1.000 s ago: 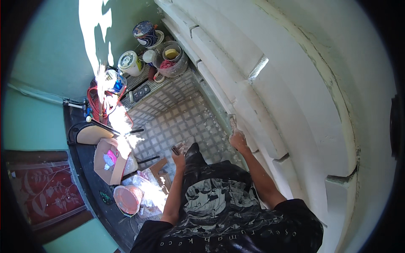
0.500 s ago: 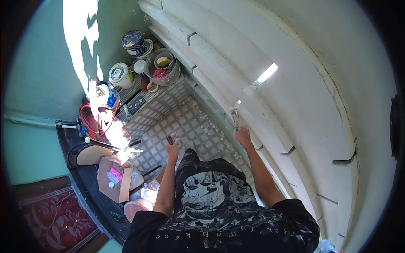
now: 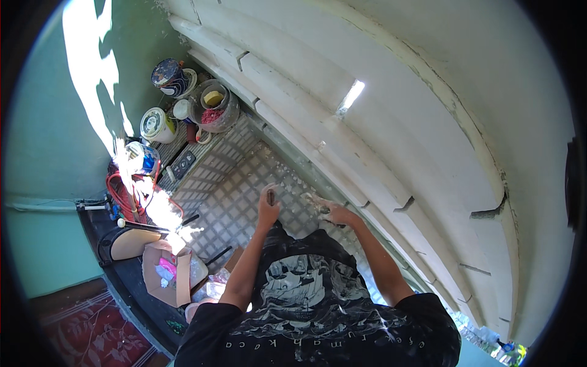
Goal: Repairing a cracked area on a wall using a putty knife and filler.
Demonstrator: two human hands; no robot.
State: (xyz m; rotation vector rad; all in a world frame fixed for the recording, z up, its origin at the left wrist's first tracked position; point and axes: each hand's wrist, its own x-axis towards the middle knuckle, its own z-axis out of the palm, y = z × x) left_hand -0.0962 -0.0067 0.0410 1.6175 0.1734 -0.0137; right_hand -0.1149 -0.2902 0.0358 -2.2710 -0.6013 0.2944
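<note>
My left hand [image 3: 267,211] is closed in front of my body, above the tiled floor. A short, dark-edged tool [image 3: 271,197] shows at its fingers, too small to name surely. To its right, and apart from it, my right hand [image 3: 340,215] is closed round a putty knife [image 3: 322,208]. Pale, plaster-like material is smeared near the knife's blade and on the fingers. The white stepped wall panel [image 3: 342,144] rises beyond and to the right of my right hand, and the knife is off its surface.
Buckets [image 3: 160,125] and a tub with a yellow sponge [image 3: 213,98] stand on a slatted bench at the far left. A red hose [image 3: 116,189] lies coiled nearby. An open cardboard box [image 3: 183,281] sits left of my arm. Pale crumbs dot the tiled floor [image 3: 238,183].
My right hand has come away from the wall panel, down and left with the putty knife. My left hand has moved right, so the hands are closer together. The view has shifted a little.
</note>
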